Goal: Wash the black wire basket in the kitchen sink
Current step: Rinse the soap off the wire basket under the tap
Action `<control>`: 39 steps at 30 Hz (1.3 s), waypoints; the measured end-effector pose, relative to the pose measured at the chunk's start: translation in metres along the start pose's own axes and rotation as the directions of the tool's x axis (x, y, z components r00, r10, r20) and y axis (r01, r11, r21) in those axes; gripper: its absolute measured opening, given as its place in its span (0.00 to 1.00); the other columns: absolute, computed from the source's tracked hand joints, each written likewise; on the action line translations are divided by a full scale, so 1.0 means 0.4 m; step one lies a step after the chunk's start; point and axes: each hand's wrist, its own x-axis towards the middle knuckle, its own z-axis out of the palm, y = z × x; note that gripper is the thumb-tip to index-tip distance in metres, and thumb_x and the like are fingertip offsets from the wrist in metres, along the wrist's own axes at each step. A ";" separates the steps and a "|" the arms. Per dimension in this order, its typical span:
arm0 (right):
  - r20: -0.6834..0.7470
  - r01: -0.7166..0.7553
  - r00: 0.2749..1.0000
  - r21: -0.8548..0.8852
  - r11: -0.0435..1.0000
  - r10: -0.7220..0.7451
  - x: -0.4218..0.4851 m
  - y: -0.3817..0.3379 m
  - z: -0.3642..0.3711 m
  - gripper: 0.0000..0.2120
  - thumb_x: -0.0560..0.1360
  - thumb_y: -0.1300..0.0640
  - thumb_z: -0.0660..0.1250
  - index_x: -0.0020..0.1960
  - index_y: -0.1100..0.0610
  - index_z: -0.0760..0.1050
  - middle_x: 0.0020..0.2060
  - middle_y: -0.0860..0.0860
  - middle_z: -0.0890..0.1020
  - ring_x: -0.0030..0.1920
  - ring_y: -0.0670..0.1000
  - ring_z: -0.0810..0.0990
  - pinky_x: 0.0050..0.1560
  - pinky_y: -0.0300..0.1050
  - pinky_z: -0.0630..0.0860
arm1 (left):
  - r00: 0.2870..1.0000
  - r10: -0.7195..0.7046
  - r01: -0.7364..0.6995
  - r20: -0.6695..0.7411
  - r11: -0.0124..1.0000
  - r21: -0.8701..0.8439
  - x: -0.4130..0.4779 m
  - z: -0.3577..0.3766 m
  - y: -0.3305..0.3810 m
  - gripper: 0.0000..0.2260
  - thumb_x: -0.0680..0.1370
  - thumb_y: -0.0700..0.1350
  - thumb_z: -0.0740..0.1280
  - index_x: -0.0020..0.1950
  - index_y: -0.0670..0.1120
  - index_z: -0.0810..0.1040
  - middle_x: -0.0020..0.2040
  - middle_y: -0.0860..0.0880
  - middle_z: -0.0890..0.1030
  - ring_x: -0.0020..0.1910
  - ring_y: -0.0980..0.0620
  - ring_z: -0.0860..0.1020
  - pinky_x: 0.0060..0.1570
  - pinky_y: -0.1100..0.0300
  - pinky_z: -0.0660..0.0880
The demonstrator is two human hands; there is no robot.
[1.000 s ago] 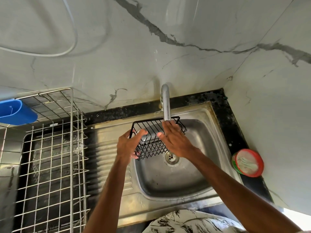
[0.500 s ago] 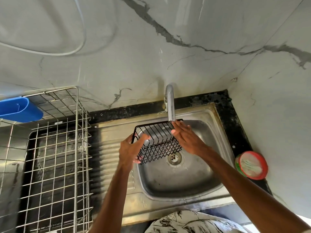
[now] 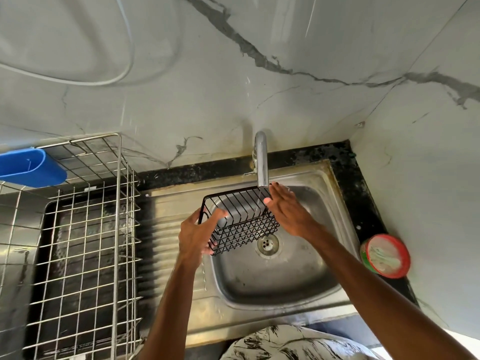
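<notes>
A small black wire basket (image 3: 240,222) hangs tilted over the steel sink (image 3: 280,279), just under the spout of the chrome tap (image 3: 261,162). A thin stream of water runs through its right side. My left hand (image 3: 197,236) grips the basket's left end, thumb inside over the rim and fingers beneath. My right hand (image 3: 288,211) lies against the basket's right end with its fingers straight, fingertips by the tap's spout. The drain (image 3: 268,244) shows below the basket.
A steel wire dish rack (image 3: 85,245) stands on the counter at the left, with a blue plastic holder (image 3: 28,167) on its far rim. A red-rimmed round tub (image 3: 385,255) sits on the black counter right of the sink. Marble walls close the back and right.
The basket has tipped and slid slightly left under the tap. My right hand moved from over the basket's top to its right end. My left hand keeps its grip.
</notes>
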 end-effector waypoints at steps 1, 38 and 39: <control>0.003 0.029 1.000 0.003 1.000 -0.029 -0.001 -0.024 0.015 0.42 0.76 0.28 0.32 0.82 0.53 0.39 0.81 0.49 0.40 0.81 0.49 0.38 0.80 0.52 0.38 | 1.000 -0.002 0.002 -0.002 1.000 -0.004 -0.002 0.001 -0.001 0.41 0.69 0.60 0.81 0.79 0.56 0.70 0.70 0.37 0.77 0.55 0.37 0.83 0.37 0.54 0.82; -0.135 0.060 0.991 0.351 0.934 -0.012 -0.003 0.033 0.016 0.29 0.84 0.38 0.50 0.82 0.45 0.51 0.81 0.47 0.56 0.80 0.48 0.55 0.79 0.57 0.57 | 0.997 -0.061 0.057 -0.041 0.995 -0.083 -0.079 -0.029 -0.040 0.39 0.70 0.59 0.79 0.79 0.53 0.71 0.68 0.40 0.78 0.51 0.35 0.84 0.43 0.47 0.85; -0.086 -0.022 0.994 0.446 0.895 0.067 0.009 0.031 0.010 0.33 0.81 0.35 0.54 0.82 0.45 0.52 0.80 0.50 0.59 0.79 0.52 0.59 0.78 0.58 0.60 | 0.998 -0.055 0.051 -0.040 0.995 -0.089 -0.084 -0.031 -0.047 0.38 0.71 0.58 0.79 0.79 0.53 0.72 0.68 0.39 0.78 0.51 0.36 0.84 0.43 0.47 0.85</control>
